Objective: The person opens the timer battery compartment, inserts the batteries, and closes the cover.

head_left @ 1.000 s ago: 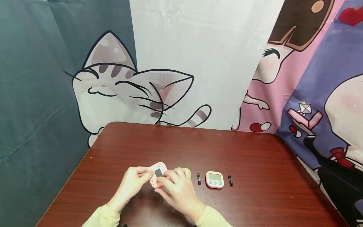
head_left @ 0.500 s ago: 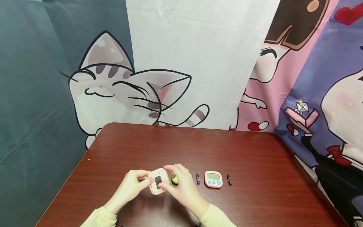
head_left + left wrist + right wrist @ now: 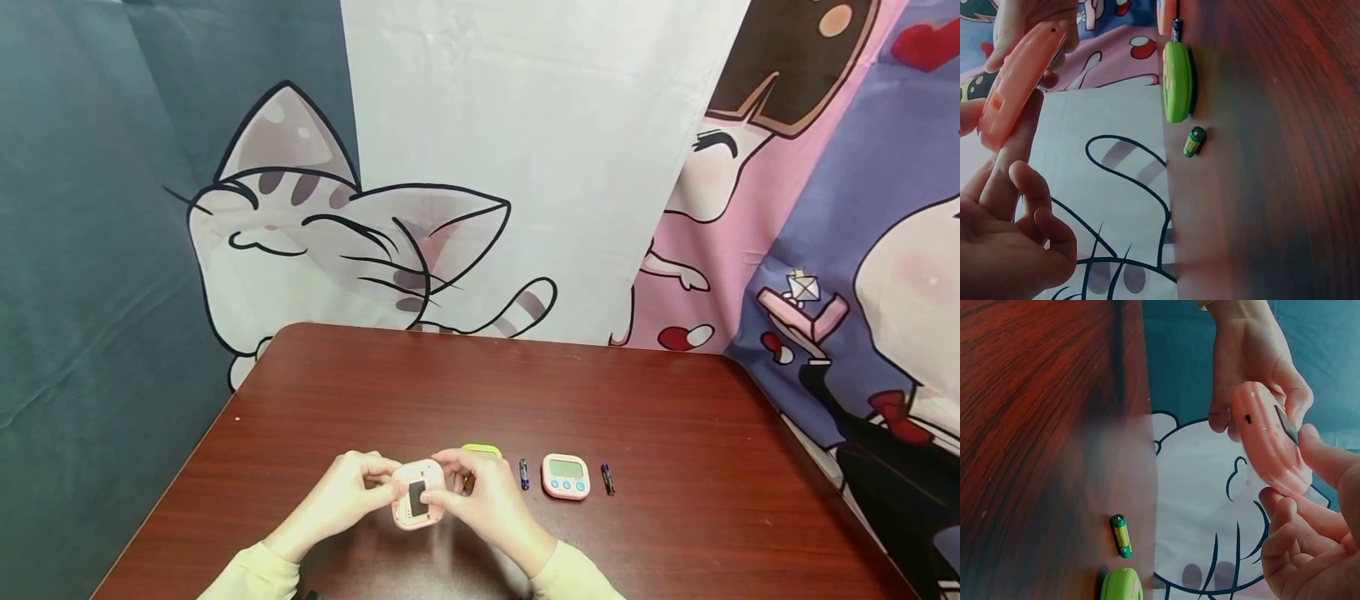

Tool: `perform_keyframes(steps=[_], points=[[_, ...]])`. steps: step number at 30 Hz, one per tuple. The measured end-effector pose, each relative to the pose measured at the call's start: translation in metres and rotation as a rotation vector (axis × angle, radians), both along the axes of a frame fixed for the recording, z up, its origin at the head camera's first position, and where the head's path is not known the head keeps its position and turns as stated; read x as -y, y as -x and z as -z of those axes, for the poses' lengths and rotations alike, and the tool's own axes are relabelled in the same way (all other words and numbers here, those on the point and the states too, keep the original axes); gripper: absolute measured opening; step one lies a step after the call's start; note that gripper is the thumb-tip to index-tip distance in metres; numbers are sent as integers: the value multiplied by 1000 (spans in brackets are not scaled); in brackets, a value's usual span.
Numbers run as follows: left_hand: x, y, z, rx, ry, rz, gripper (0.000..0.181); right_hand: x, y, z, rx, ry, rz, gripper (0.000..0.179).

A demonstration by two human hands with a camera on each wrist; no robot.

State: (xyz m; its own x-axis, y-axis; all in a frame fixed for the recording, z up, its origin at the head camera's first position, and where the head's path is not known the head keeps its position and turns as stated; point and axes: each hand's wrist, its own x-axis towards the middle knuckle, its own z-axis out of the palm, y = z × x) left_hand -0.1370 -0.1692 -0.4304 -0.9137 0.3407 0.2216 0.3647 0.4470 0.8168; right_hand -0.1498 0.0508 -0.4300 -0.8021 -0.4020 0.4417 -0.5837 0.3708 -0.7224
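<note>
Both hands hold a pink digital timer (image 3: 410, 520) above the table, its back with a dark rectangular patch (image 3: 417, 497) turned up toward the head camera. My left hand (image 3: 341, 502) pinches its left edge between thumb and fingers. On the other side my right hand (image 3: 493, 507) grips the timer, thumb against the back by the dark patch and fingers around the far edge. A green timer (image 3: 1177, 81) lies on the table beyond the right hand, mostly hidden in the head view. Close to it lies a green battery (image 3: 1120, 535).
Right of the hands, another pink timer (image 3: 565, 477) lies face up on the brown table (image 3: 360, 383). A dark blue battery (image 3: 524, 474) lies on its left and a second blue battery (image 3: 607, 479) on its right. A cartoon-printed cloth (image 3: 442, 100) hangs behind the table.
The held pink timer has come down slightly toward the person and turned more upright. The right fingers have moved from across its back to its right edge. Things on the table stay put.
</note>
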Motion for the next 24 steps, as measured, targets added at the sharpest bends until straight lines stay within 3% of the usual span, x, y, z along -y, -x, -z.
perform_keyframes(steps=[14, 24], points=[[6, -3, -4, -11, 27, 63, 14, -2, -2, -6, 274, -32, -61, 22], [6, -4, -1, -30, 11, 100, 11, -2, -4, -4, 299, -48, -71, 22]])
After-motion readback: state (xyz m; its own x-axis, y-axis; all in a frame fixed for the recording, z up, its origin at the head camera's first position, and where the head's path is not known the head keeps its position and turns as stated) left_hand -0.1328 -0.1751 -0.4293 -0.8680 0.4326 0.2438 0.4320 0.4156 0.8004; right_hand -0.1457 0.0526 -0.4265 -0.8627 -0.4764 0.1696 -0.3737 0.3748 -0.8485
